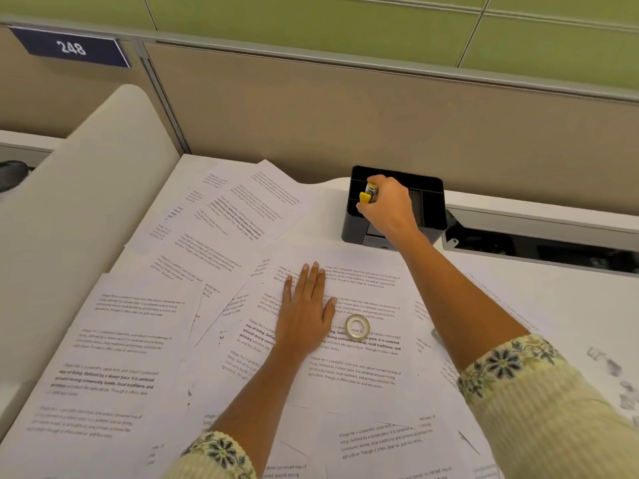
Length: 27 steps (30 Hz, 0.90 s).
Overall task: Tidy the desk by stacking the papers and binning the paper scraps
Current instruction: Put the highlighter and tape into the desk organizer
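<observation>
The loose white printed paper sheets (221,257) are spread in overlapping, skewed layers across the white bench (570,299), their edges fanned at different angles. Nearly the whole surface left of and in front of the black plastic desk organiser box (432,209) is covered. The sheets reach close to the bench's left edge, where a cream curved panel (86,209) rises. The farthest corners stop just short of the beige partition wall (345,108) behind the organiser.

The left hand (307,309) is laid flat on the topmost sheets, in front of the organiser, fingers (313,278) released and extended together. A small roll of clear tape (358,327) lies on the same sheets, just beside that hand's thumb.

The right hand (389,205) is held over the organiser's open top, fingers clenched around a small yellow and metal stapler (368,194). To the right of the organiser, a bare strip of bench is left open, bordered by a dark cable slot (539,250) along the back edge.
</observation>
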Available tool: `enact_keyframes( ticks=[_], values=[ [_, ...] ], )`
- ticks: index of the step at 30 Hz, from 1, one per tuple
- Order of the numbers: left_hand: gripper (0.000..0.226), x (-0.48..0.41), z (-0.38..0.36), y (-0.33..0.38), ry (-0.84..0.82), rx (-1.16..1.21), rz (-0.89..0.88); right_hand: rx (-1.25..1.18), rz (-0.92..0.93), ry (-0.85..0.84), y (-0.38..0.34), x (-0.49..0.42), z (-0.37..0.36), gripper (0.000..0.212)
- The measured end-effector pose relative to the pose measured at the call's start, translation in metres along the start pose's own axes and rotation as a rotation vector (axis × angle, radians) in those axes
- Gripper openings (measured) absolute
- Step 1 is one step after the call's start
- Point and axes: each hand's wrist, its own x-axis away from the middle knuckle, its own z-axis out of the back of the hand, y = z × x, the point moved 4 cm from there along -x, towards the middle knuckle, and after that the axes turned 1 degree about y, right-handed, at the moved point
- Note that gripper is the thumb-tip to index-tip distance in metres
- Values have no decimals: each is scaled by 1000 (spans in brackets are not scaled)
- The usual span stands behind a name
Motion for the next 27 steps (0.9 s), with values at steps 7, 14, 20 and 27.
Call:
enact_keyframes(
  ticks=[7, 14, 20, 27],
  values=[
    [66, -1, 0, -1, 2, 15, 6, 103, -25, -89, 8, -4, -16, 58],
    [67, -1, 0, -1, -8, 20, 11, 205, 51, -179, 9, -6, -20, 55],
    [66, -1, 0, -1, 4, 19, 8, 266, 124, -179, 3, -1, -24, 50],
    [66, -1, -2, -2, 5, 15, 11, 283, 125, -179, 2, 2, -30, 44]
  ],
)
